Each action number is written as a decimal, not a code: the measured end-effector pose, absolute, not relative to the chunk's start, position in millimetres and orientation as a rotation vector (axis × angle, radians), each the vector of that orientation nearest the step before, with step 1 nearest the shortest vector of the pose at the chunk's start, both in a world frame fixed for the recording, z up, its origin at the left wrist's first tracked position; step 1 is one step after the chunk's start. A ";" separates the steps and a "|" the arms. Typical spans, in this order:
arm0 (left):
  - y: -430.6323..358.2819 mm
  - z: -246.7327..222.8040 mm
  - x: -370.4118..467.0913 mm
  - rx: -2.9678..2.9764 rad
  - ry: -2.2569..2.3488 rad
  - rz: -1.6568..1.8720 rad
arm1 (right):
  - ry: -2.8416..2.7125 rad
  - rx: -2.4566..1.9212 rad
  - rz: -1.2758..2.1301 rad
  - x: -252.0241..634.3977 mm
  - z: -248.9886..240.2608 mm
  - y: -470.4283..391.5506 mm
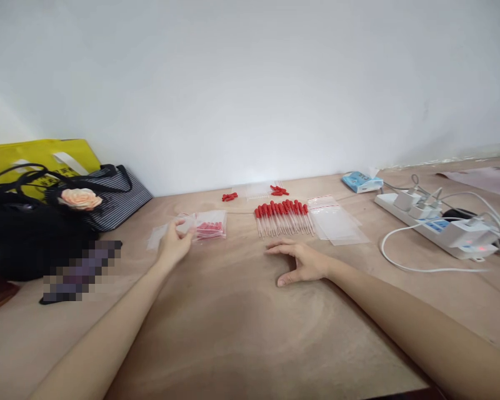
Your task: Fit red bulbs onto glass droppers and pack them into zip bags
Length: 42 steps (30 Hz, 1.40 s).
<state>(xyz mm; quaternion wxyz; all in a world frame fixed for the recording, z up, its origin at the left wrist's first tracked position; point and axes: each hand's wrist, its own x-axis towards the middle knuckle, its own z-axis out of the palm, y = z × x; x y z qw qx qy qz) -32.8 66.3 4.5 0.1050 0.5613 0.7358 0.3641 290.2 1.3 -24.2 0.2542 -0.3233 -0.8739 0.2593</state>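
My left hand point(175, 240) is at the left edge of a stack of clear bags point(210, 226) with red-topped pieces inside; its fingers are bent near the plastic, and whether they grip it is unclear. My right hand point(298, 262) hovers low over the table, thumb and fingers apart, holding nothing. Just beyond it lies a row of clear droppers with red bulbs point(281, 216), bulbs pointing away. Flat, clear zip bags point(337, 222) with a red line rest right of the row. Small red bulbs point(229, 196) and another red pile point(279, 190) lie farther back.
At the right are a white power strip point(433, 225) with plugs and looping cables, and a blue tissue pack point(361, 181). Along the left stand a yellow bag point(45, 158), a striped bag point(116, 200) and a black bag point(33, 239). A white wall rises behind the wooden table point(233, 333).
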 end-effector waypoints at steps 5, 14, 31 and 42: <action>74.6 5.0 -81.5 1.888 2.607 0.705 | -2.389 -0.889 0.701 290.0 -24.2 1.5; 90.0 -8.9 -100.3 1.690 2.465 0.845 | -2.379 -0.879 0.699 289.8 -23.9 0.8; -25.0 -16.4 44.3 2.385 1.713 0.535 | -2.376 -0.829 0.622 289.7 -23.6 1.1; -7.7 -0.5 27.8 2.666 1.233 0.142 | -2.329 -0.897 0.551 287.1 -23.4 1.3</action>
